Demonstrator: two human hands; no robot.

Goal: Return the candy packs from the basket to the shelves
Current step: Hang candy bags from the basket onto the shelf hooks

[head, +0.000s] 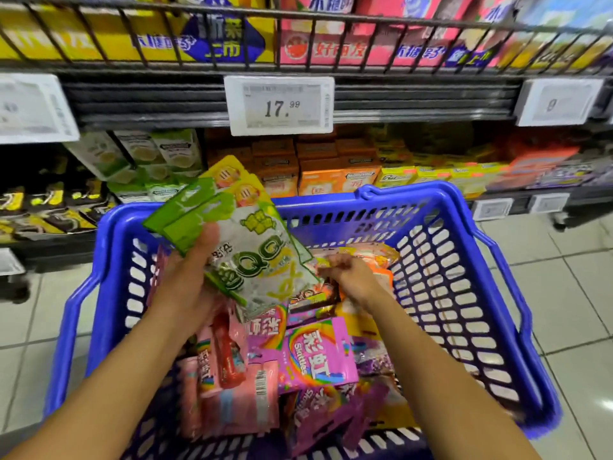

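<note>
Green candy packs [252, 247] gripped in left hand [185, 277] above basket rim [441, 200], right hand [348, 273] pinching a wrapper

The side price tags [31, 107] are blurred and unreadable; the right hand [348, 277] fingertips are hidden among packs [318, 353].

White price tag [279, 105] reading 17.99 on rail; grey tiled floor [570, 293] below.

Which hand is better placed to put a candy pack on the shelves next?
Left. The left hand already holds green and yellow gummy packs raised toward the shelves; the right hand is down in the blue plastic basket.
</note>
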